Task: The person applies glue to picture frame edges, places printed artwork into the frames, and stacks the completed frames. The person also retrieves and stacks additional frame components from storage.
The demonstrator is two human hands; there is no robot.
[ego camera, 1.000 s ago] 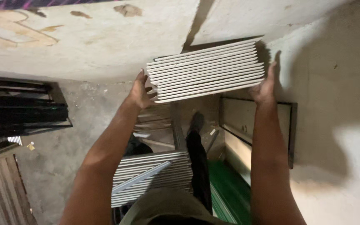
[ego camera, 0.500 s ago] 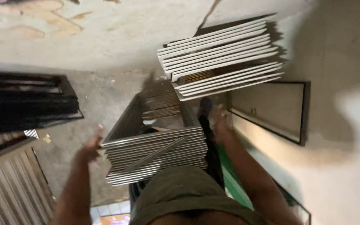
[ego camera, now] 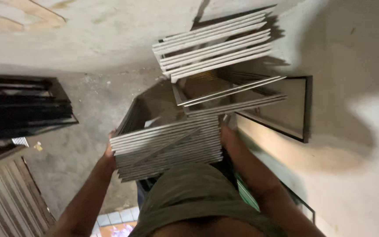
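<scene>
A thick stack of thin grey-white panels (ego camera: 167, 147) sits in front of my body, and I grip it by its two ends. My left hand (ego camera: 109, 152) presses on its left end, mostly hidden behind the panel edges. My right hand (ego camera: 227, 133) is against its right end. Above it, another stack of the same panels (ego camera: 213, 46) rests on edge against the pale wall, with no hand on it. Two or three loose panels (ego camera: 235, 97) lie tilted between the two stacks.
A pile of black frames (ego camera: 23, 107) stands at the left. A dark-framed panel (ego camera: 305, 109) leans on the wall at the right. A ribbed sheet (ego camera: 5, 197) lies at lower left, green material (ego camera: 246, 194) under my right arm, and the concrete floor (ego camera: 80, 153) between.
Both hands have let go of the upper stack at the wall and come down to the ends of the lower stack. The view has tilted downward.
</scene>
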